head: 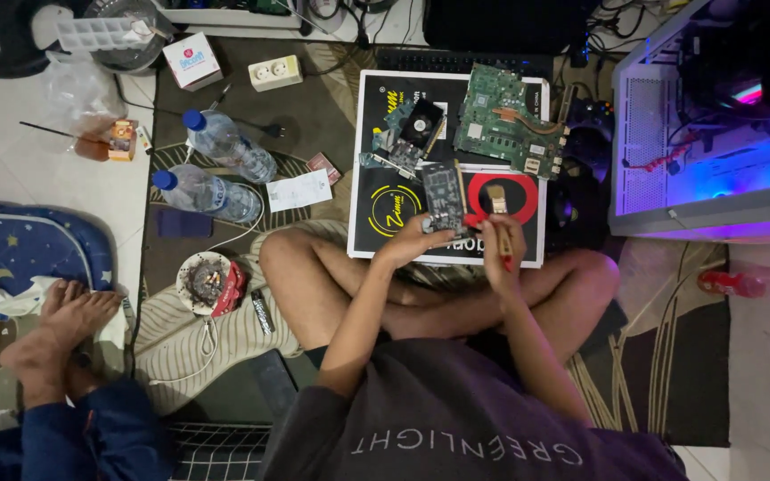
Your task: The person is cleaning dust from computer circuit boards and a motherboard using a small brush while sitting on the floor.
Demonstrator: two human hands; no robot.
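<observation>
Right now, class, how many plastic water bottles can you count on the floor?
2. One bottle lies on the rug left of the person's knee; the other bottle lies just below it, beside a white paper. More may be hidden under clutter.

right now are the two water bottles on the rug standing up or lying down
Lying down. Both capped bottles rest on their sides on the rug, blue caps pointing upper left.

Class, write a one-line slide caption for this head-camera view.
Seated cross-legged on a rug, a person holds a small circuit board in the left hand and a brush in the right hand.
</observation>
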